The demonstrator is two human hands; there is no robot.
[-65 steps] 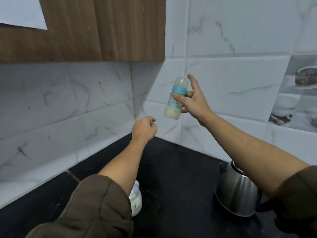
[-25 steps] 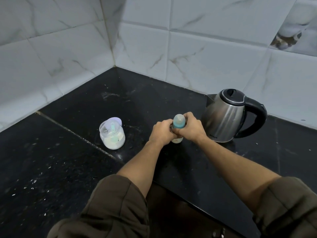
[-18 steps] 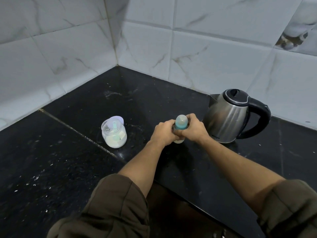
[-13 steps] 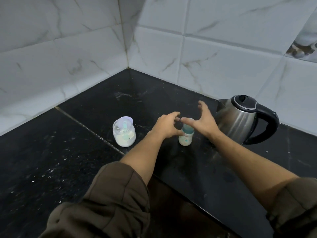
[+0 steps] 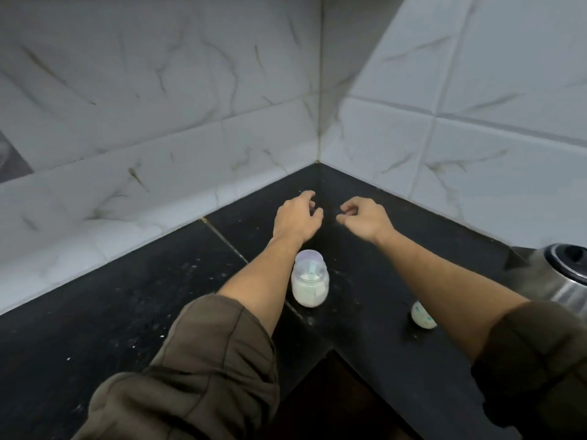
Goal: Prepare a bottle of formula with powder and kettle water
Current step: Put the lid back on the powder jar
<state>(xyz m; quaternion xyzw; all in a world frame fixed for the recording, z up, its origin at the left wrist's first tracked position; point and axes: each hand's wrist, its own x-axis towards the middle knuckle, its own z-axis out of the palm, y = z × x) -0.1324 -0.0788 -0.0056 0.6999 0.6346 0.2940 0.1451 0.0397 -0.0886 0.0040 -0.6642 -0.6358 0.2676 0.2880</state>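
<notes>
I've released the bottle, standing at four o'clock, and my left hand and right hand hang loosely curled and empty, so the formula looks finished.

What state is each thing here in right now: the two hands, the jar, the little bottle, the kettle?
left hand: empty, fingers loosely curled, above the counter.
right hand: empty, fingers loosely curled.
powder jar: upright on the counter, partly full of white powder.
baby bottle: on the counter, milky liquid inside, top hidden behind the right forearm.
kettle: upright, blurred, cut off by the picture's edge.
</notes>
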